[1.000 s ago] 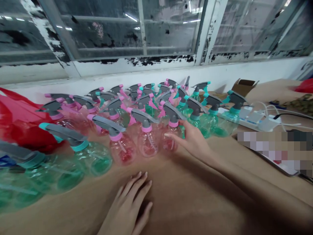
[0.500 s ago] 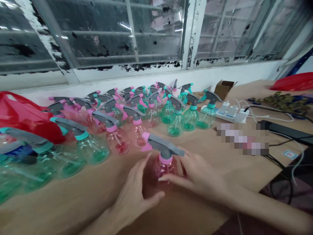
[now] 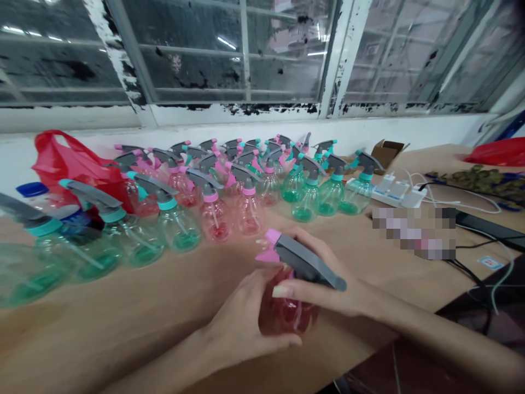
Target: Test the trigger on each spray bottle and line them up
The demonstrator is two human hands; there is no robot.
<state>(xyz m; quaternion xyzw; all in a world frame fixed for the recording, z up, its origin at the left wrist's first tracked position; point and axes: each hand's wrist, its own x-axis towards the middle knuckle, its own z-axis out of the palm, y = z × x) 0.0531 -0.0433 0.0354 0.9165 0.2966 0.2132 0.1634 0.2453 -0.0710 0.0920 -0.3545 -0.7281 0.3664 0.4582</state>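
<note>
At the near middle of the table [image 3: 172, 298], the right hand [image 3: 350, 298] is gripping the pink spray bottle [image 3: 298, 317], thumb crossing its near side; the left hand [image 3: 240, 309] is curving around its left, whether holding I cannot tell.

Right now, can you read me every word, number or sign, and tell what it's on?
I can't read any.
Blue label on the blue-capped bottle: too blurred.
Little blue-edged sticker: too small.
Pixelated patch: can't tell.
Held pink spray bottle: no writing I can see.
</note>
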